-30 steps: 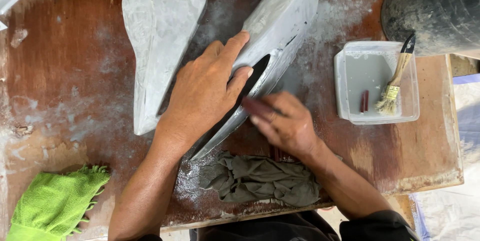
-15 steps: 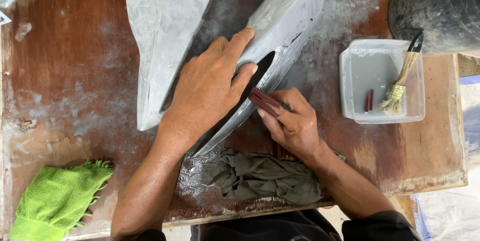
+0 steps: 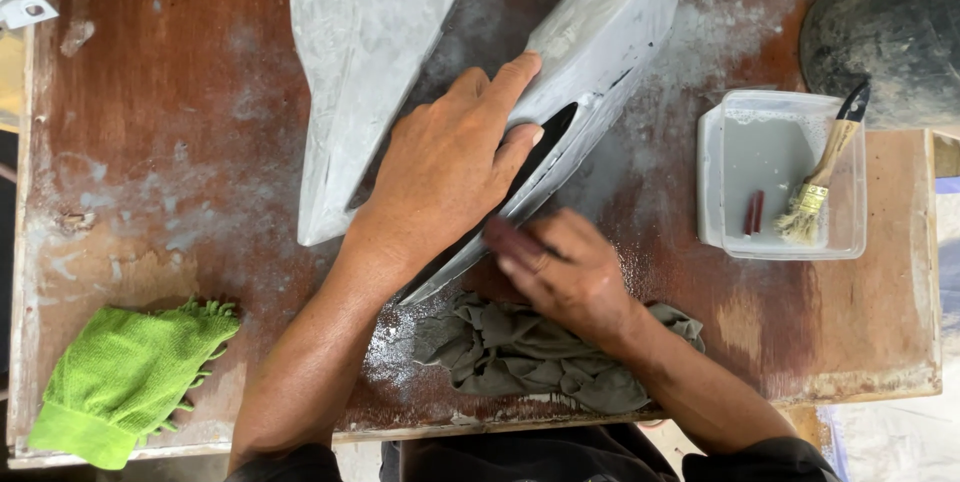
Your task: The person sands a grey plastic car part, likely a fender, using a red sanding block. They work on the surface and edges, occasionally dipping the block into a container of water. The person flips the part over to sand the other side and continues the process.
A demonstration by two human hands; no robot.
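My left hand (image 3: pixel 445 167) presses down on a long grey pointed panel (image 3: pixel 600 42) that lies slanted across the wooden table, its thumb at the edge of a dark slot in the panel. My right hand (image 3: pixel 560 272) holds a small folded dark red abrasive sheet (image 3: pixel 505 235) against the panel's lower edge; the hand is motion-blurred. A crumpled grey cloth (image 3: pixel 530 357) lies under my right wrist.
A second grey panel (image 3: pixel 365 52) lies to the left. A clear plastic tub (image 3: pixel 780 177) of cloudy water with a paintbrush (image 3: pixel 825 177) stands at the right, a black bucket (image 3: pixel 890 22) behind it. A green cloth (image 3: pixel 125 377) sits front left. The table (image 3: pixel 150 142) is dusty.
My right hand has slid the red sheet down-left along the panel's edge, back from where it was half a second ago. My left hand stays on the panel. The camera shifted slightly.
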